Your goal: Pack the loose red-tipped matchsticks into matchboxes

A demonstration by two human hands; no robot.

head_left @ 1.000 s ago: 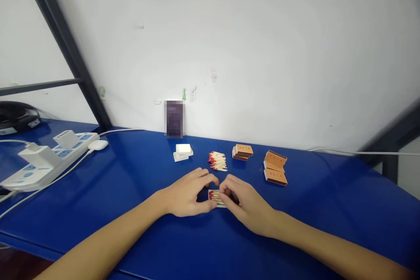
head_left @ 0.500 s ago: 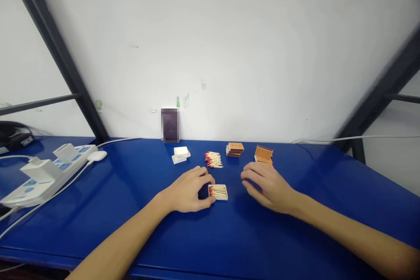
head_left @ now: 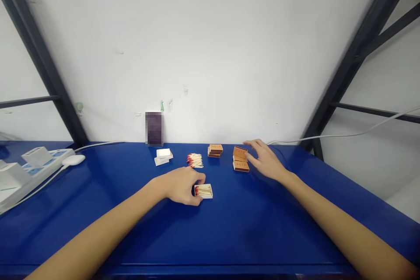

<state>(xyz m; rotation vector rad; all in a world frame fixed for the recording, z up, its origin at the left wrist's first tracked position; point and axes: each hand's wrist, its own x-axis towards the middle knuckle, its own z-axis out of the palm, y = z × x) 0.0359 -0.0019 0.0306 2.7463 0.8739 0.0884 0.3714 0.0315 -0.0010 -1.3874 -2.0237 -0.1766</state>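
Note:
A small white matchbox tray (head_left: 206, 195), filled with red-tipped matches, lies on the blue table. My left hand (head_left: 183, 187) holds it at its left end, between thumb and forefinger. To the right, my right hand (head_left: 265, 159) reaches over the table with thumb and fingers apart, at the right side of a tilted orange matchbox sleeve (head_left: 239, 153). Whether the fingertips touch that sleeve I cannot tell. More orange sleeves (head_left: 241, 166) lie just in front of it. A loose heap of matches (head_left: 196, 160) is spread behind the tray.
Stacked orange matchboxes (head_left: 215, 150) stand between the match heap and the sleeves. White trays (head_left: 163, 156) sit at the left. A dark, pixelated rectangular object (head_left: 154, 129) leans on the wall. A power strip (head_left: 42, 170) with plugs and cables lies far left.
My right hand has moved away from beside the tray, back and right to the orange sleeves, with its fingers spread. My left hand stays at the tray. The view has turned right.

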